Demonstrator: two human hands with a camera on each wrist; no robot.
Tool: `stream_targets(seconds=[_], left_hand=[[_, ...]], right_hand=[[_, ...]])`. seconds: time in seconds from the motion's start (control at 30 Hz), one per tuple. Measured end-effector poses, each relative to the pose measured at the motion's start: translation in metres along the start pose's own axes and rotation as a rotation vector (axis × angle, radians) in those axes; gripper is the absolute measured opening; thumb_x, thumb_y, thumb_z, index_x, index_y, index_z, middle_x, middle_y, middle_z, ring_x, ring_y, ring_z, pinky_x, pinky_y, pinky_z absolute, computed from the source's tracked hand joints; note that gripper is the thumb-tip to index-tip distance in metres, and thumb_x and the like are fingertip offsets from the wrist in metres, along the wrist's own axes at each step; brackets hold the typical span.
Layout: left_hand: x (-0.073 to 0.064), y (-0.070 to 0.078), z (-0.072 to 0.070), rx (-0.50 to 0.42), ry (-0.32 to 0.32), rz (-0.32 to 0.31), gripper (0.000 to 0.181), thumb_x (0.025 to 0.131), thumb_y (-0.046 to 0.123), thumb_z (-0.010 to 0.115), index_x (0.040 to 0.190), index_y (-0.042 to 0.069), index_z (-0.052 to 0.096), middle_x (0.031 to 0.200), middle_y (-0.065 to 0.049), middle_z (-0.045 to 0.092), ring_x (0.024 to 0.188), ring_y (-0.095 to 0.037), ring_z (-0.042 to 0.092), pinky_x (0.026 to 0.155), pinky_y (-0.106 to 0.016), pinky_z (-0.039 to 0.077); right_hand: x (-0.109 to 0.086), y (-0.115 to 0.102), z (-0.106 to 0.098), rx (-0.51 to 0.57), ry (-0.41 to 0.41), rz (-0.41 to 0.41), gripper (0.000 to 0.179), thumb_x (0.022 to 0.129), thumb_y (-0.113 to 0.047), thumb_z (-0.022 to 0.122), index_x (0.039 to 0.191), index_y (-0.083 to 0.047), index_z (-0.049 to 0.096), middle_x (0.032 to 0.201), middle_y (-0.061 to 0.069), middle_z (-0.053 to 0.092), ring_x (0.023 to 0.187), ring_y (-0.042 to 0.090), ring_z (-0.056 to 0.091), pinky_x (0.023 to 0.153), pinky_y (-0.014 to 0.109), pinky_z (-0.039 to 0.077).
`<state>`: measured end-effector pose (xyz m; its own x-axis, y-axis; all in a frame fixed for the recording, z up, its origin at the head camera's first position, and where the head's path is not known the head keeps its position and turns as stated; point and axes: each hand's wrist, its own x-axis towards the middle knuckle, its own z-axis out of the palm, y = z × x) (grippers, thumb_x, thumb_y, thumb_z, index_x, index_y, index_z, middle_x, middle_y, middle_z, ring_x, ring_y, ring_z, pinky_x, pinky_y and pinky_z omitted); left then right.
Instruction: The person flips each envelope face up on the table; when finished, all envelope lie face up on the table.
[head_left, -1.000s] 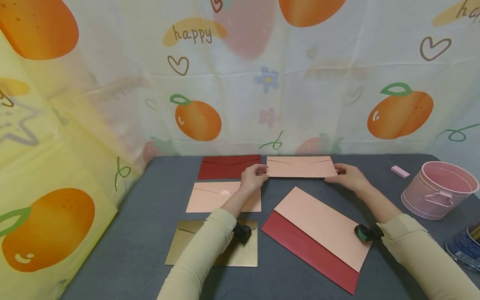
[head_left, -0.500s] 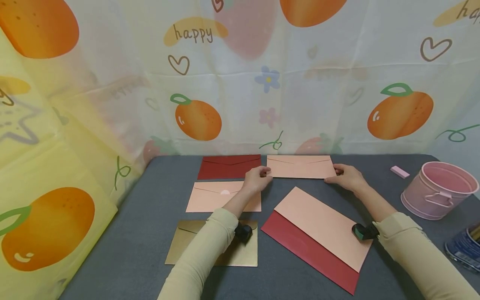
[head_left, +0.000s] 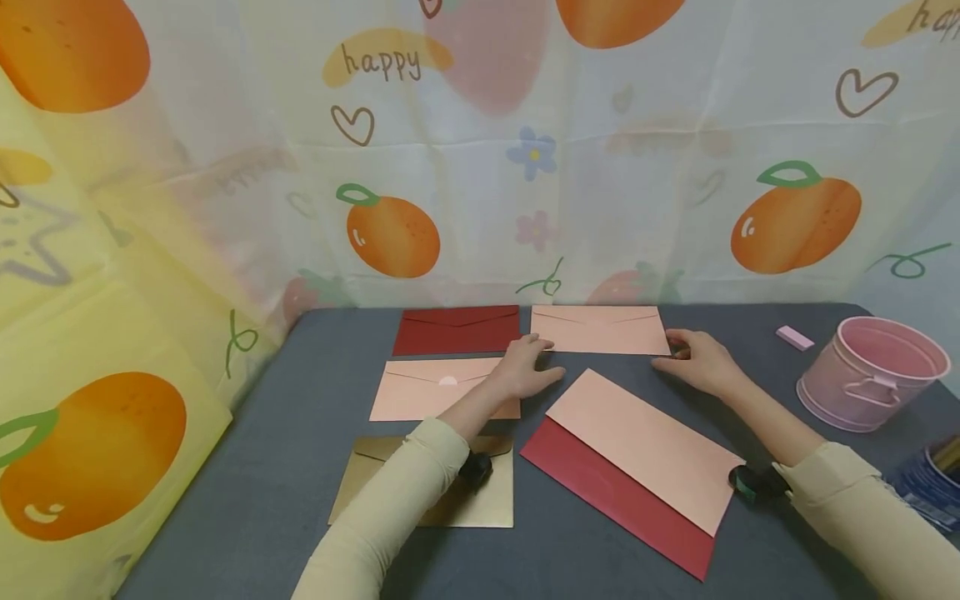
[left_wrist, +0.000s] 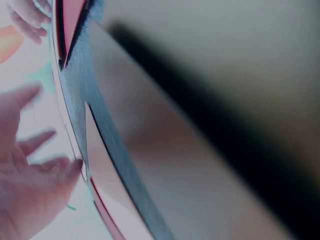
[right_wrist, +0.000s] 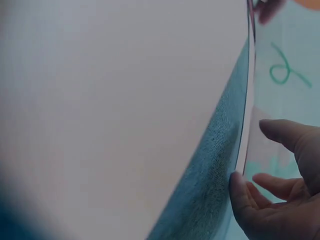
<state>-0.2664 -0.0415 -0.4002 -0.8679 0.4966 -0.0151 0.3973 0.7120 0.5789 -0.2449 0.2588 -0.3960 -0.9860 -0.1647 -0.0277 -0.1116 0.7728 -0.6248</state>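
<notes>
A pale pink envelope (head_left: 600, 332) lies flat at the back of the table, flap side up. By its lower left corner my left hand (head_left: 521, 367) has thumb and fingers spread apart, the fingertips overlapping the corner. At the right edge, my right hand (head_left: 701, 360) has its thumb and fingers parted, fingertips close to the corner. Left of this envelope lies a dark red envelope (head_left: 456, 332). Below that is another pink envelope (head_left: 412, 392) with a round white seal, partly behind my left hand. A gold envelope (head_left: 480, 504) sits nearest, crossed by my left sleeve.
In front, a large pink envelope (head_left: 637, 450) overlaps a red one (head_left: 615, 504), both slanted. At right stand a pink bucket (head_left: 847, 379) and a blue can (head_left: 926, 487), with a small pink block (head_left: 795, 337) behind. A fruit-print cloth (head_left: 465, 167) hangs behind the table.
Both hands have let go of the back pink envelope, which stays beside the dark red one. My left hand has opened its fingers; the right has parted its thumb and fingers.
</notes>
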Motion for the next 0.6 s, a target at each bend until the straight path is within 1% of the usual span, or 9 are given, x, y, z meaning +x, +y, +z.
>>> stream_targets(seconds=[0.07,0.17,0.23,0.27,0.33,0.43,0.5,0.6], left_hand=[[-0.004,0.001,-0.002,0.030,-0.102,0.081,0.062,0.096,0.033,0.061,0.147,0.004,0.041,0.155,-0.018,0.029,0.145,-0.034,0.021,0.114,-0.048,0.024],[-0.012,0.002,-0.005,0.062,-0.257,0.189,0.074,0.093,0.042,0.065,0.152,0.008,0.034,0.159,-0.011,0.025,0.147,-0.025,0.018,0.117,-0.042,0.020],[-0.016,0.003,-0.005,0.075,-0.349,0.227,0.082,0.090,0.046,0.067,0.154,0.011,0.028,0.161,-0.007,0.019,0.148,-0.020,0.013,0.117,-0.039,0.017],[-0.018,0.004,-0.004,0.087,-0.381,0.239,0.086,0.089,0.048,0.068,0.155,0.012,0.026,0.161,-0.005,0.017,0.148,-0.018,0.012,0.118,-0.037,0.017],[-0.020,0.005,-0.003,0.134,-0.417,0.274,0.090,0.087,0.051,0.069,0.156,0.014,0.024,0.162,-0.003,0.015,0.148,-0.015,0.010,0.117,-0.033,0.016],[-0.022,0.006,0.000,0.193,-0.431,0.307,0.090,0.087,0.054,0.066,0.156,0.015,0.022,0.162,0.000,0.014,0.148,-0.011,0.009,0.117,-0.029,0.015],[-0.023,0.007,0.001,0.230,-0.427,0.322,0.088,0.089,0.055,0.064,0.156,0.015,0.023,0.162,0.001,0.015,0.147,-0.010,0.009,0.117,-0.028,0.016],[-0.025,0.008,0.003,0.277,-0.418,0.332,0.085,0.090,0.055,0.061,0.156,0.017,0.024,0.162,0.003,0.015,0.147,-0.008,0.010,0.116,-0.027,0.017]], right_hand=[[-0.011,-0.002,0.000,-0.009,0.003,-0.042,0.071,0.094,-0.030,0.064,0.140,0.016,0.035,0.134,0.036,0.043,0.117,0.049,0.048,0.091,0.060,0.045],[-0.032,-0.007,0.002,-0.007,0.002,-0.094,0.071,0.095,-0.032,0.064,0.142,0.012,0.036,0.134,0.035,0.041,0.119,0.049,0.047,0.092,0.060,0.045],[-0.046,-0.009,0.003,0.003,-0.002,-0.144,0.069,0.095,-0.032,0.065,0.142,0.010,0.038,0.135,0.033,0.041,0.120,0.048,0.047,0.092,0.059,0.046],[-0.053,-0.010,0.004,0.004,-0.006,-0.166,0.069,0.094,-0.032,0.065,0.143,0.009,0.038,0.136,0.031,0.041,0.121,0.047,0.047,0.093,0.058,0.046],[-0.066,-0.013,0.006,-0.005,-0.014,-0.206,0.068,0.094,-0.033,0.066,0.142,0.007,0.040,0.137,0.029,0.042,0.122,0.046,0.046,0.093,0.059,0.045],[-0.085,-0.016,0.009,-0.045,-0.042,-0.242,0.071,0.091,-0.038,0.068,0.142,0.004,0.042,0.138,0.026,0.044,0.125,0.044,0.044,0.095,0.062,0.041],[-0.096,-0.018,0.012,-0.069,-0.080,-0.241,0.077,0.089,-0.044,0.069,0.143,0.003,0.041,0.141,0.026,0.042,0.128,0.045,0.041,0.097,0.064,0.038],[-0.112,-0.018,0.015,-0.091,-0.144,-0.222,0.088,0.086,-0.052,0.069,0.146,0.003,0.038,0.147,0.027,0.036,0.133,0.047,0.034,0.099,0.066,0.034]])
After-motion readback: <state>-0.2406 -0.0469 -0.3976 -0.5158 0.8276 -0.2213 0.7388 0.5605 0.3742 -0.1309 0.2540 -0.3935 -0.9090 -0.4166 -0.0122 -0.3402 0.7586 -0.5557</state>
